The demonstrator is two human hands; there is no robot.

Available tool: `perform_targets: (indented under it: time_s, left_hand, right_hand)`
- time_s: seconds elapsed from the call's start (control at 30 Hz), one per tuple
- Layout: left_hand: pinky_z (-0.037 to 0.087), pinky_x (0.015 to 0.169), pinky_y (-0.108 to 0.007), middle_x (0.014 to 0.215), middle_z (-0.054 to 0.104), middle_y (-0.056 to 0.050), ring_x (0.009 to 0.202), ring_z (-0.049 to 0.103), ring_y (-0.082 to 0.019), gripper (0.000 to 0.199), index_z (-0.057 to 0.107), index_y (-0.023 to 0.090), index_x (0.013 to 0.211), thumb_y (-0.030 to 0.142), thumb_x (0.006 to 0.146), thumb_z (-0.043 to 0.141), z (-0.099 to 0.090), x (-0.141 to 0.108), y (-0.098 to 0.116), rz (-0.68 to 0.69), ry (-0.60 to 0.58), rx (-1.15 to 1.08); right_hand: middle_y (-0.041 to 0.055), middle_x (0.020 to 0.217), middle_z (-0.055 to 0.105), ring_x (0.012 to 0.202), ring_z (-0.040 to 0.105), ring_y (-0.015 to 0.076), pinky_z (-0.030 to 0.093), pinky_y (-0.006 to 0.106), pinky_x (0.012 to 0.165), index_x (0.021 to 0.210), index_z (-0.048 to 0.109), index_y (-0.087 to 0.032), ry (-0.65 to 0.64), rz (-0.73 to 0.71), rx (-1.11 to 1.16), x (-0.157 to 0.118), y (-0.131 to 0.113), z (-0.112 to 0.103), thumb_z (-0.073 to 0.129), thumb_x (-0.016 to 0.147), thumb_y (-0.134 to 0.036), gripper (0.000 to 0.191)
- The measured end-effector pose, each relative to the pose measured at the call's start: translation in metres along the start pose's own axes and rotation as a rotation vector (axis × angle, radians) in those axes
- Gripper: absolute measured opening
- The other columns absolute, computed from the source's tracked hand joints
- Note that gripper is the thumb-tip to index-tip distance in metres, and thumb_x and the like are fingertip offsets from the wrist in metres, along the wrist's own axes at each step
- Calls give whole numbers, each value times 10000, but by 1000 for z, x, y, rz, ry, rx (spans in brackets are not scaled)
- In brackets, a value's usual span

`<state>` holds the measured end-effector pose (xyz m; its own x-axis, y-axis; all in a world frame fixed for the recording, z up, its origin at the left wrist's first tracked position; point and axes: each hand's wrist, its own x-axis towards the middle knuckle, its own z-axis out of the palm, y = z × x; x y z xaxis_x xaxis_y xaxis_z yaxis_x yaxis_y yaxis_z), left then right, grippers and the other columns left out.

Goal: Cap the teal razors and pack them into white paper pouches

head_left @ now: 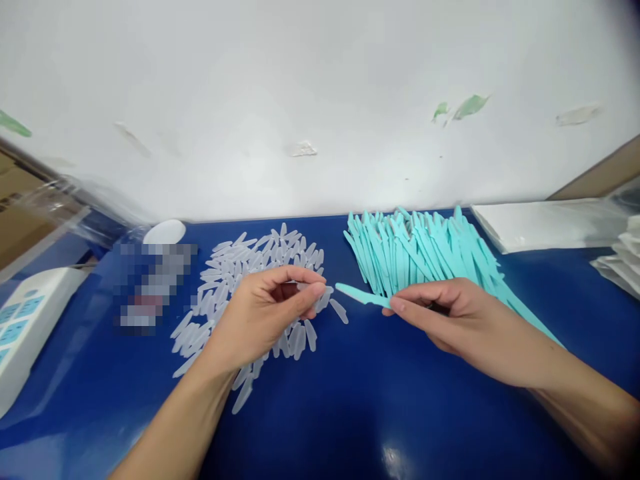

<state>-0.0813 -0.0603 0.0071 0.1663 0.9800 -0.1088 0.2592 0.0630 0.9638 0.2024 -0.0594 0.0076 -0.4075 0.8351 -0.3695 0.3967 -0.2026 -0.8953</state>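
My left hand [273, 308] is closed in a pinch on a small translucent plastic blade cover [325, 298], mostly hidden by the fingertips. My right hand [450, 310] grips a turquoise eyebrow razor [361, 294] by its handle, with the blade end pointing left toward the cover. A small gap separates the two pieces. Beneath and behind my left hand spreads a loose pile of translucent blade covers [235, 267]. One single cover [339, 311] lies just right of that pile. Behind my right hand is a heap of turquoise razors [400, 250], lying mostly side by side.
The blue tabletop [320, 413] meets a white wall [310, 80] at the back. At left are a white device with blue labels [30, 327], a round white object [165, 232] and a cardboard box [20, 207]. White plastic packaging [540, 225] lies at right.
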Motion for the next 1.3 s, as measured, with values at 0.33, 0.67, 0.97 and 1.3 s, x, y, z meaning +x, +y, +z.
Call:
perform_targets:
  time_s: [0.33,0.67,0.97,1.3]
  left_hand:
    - [623,662,-228,838,772,-16,701,718,-130,150,836,242,939,391,940,816,6,4,-6,-129,-98,-162]
    - [615,685,-161,815,785,12,709,727,-95,94,840,261,938,353,941,821,9,3,-5,-150,-176,-183]
    - [605,702,-139,820,797,15,727,746,-82,128,838,239,995,353,973,784,29,-8,-4,-188,-255,-207]
    - [617,687,-135,826,801,13,713,756,-82,141,837,237,1012,357,991,766,30,-11,-1,-183,-290,-249]
  right_hand:
    - [-21,711,447,657,329,135,307,287,589,823,782,-247,-106,28,23,-1,5,-7,749,932,-495,273]
    - [-21,699,461,650,345,139,300,287,565,811,774,-248,-131,17,-16,-2,5,-10,734,946,-463,257]
    - [-47,671,385,589,272,112,205,287,521,874,775,-253,-236,42,-13,1,9,-10,726,955,-417,189]
    - [-43,680,436,594,307,114,218,290,529,897,802,-277,-242,41,-19,-3,3,-10,711,959,-419,181]
